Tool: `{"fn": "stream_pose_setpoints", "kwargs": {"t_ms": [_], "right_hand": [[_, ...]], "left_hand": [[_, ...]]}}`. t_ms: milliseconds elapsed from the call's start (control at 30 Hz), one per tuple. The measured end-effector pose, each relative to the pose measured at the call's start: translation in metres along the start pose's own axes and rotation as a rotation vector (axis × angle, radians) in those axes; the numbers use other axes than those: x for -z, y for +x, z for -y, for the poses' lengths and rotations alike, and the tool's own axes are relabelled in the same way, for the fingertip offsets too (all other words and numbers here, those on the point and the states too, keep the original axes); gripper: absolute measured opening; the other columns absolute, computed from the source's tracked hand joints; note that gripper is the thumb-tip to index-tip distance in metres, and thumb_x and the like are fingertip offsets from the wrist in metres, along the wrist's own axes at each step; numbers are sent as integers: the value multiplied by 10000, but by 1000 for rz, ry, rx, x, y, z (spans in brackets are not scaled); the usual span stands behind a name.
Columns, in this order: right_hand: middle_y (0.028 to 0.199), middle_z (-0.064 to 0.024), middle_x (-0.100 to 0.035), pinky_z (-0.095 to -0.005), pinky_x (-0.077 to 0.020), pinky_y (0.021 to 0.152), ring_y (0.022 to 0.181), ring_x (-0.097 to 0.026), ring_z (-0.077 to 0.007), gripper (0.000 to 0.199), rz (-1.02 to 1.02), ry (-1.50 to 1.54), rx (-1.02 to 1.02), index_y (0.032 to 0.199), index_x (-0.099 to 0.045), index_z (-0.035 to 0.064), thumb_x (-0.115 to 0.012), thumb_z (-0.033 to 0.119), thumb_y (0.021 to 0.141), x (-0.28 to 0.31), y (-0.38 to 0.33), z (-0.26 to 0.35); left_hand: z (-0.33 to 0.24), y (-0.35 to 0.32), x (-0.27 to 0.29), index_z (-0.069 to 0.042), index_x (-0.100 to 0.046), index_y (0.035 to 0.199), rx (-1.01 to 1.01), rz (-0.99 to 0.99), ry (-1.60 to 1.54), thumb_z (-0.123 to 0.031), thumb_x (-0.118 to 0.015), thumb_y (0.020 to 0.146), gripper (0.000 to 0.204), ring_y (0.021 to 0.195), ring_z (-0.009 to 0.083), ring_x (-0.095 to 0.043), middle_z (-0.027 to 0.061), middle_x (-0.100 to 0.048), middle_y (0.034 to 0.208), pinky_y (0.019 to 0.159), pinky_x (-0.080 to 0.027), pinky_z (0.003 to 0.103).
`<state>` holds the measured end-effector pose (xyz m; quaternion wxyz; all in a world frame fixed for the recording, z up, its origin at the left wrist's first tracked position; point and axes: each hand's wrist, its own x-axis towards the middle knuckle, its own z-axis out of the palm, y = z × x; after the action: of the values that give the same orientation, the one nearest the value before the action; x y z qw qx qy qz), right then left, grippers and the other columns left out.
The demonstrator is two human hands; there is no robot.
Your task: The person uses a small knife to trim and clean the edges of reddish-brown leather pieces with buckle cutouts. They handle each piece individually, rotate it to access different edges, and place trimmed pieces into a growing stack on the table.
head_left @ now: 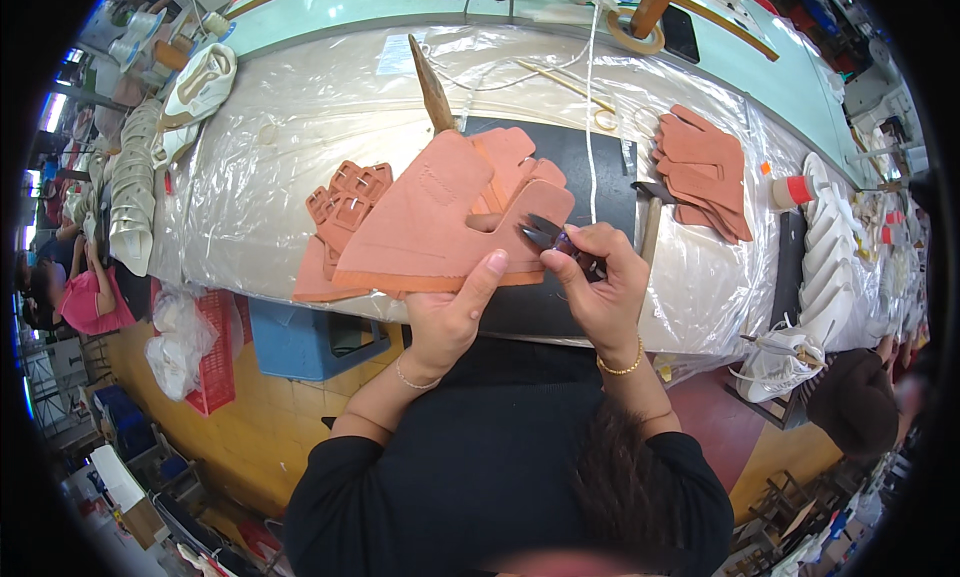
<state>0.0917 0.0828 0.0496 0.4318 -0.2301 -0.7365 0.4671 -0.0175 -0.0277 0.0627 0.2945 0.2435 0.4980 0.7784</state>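
Note:
My left hand (447,329) grips the lower edge of a salmon-pink leather shoe-upper piece (425,212), thumb on top and fingers underneath. The piece has a notch and an orange strip along its lower edge. In my right hand (610,289) is a pair of small dark thread snips (543,227), their blades slightly apart over the piece's right flap. More pink pieces lie partly hidden behind it. Left of it sits a heap of small pink cut-out leather parts (350,199). A black mat (600,162) lies underneath, and a hammer (650,232) rests at its right side.
Pink leather pieces (708,172) are stacked at right, near a red-and-white spool (793,191). White shoe uppers (826,262) line the right edge. A pointed wooden tool (428,87) stands behind the work. A blue stool (300,342) and red crate (212,362) are below left. Other people sit at both sides.

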Motion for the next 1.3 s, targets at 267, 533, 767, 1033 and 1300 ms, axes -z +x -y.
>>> {"fn": "stream_pose_setpoints", "kwargs": {"t_ms": [267, 533, 767, 1033, 1300], "right_hand": [[703, -74, -641, -232, -447, 534, 572, -571, -124, 210, 5, -23, 6, 837, -645, -18, -793, 114, 766, 2, 2, -1], [710, -78, -647, -225, -452, 542, 593, -589, -116, 203, 13, -28, 13, 830, -644, -18, -790, 109, 770, 1, 3, 0], [699, -68, -646, -215, -433, 535, 583, -566, -96, 171, -35, 51, -78, 815, -646, -8, -776, 100, 789, -1, 0, 1], [752, -43, -614, -203, -424, 561, 621, -529, -77, 239, -49, 41, -24, 957, -601, 6, -770, 64, 799, -2, -6, -13], [891, -35, -541, -193, -433, 667, 754, -524, -77, 285, -148, 183, -110, 1034, -541, 18, -743, 72, 839, 14, -13, -28]], "left_hand": [[0, 1, 1, 67, -564, 1184, -13, 27, 12, -32, -619, 909, 297, 1023, 149, -593, 108, -620, 1122, 879, -474, 266], [1, 0, 2, 69, -553, 1199, -2, 38, 13, -30, -617, 910, 313, 1027, 154, -596, 111, -617, 1136, 891, -476, 274], [3, 0, 7, 66, -557, 1193, -14, 48, 48, -35, -621, 910, 308, 1020, 153, -600, 105, -620, 1128, 888, -475, 271], [5, 1, 15, 58, -606, 1126, -75, -13, 274, -82, -612, 931, 240, 994, 144, -604, 81, -639, 1096, 878, -469, 271], [-11, 32, 133, -26, -483, 1366, -528, -125, 986, 31, -505, 915, 455, 1266, 276, -463, 145, -471, 1404, 1059, -370, 370]]}}
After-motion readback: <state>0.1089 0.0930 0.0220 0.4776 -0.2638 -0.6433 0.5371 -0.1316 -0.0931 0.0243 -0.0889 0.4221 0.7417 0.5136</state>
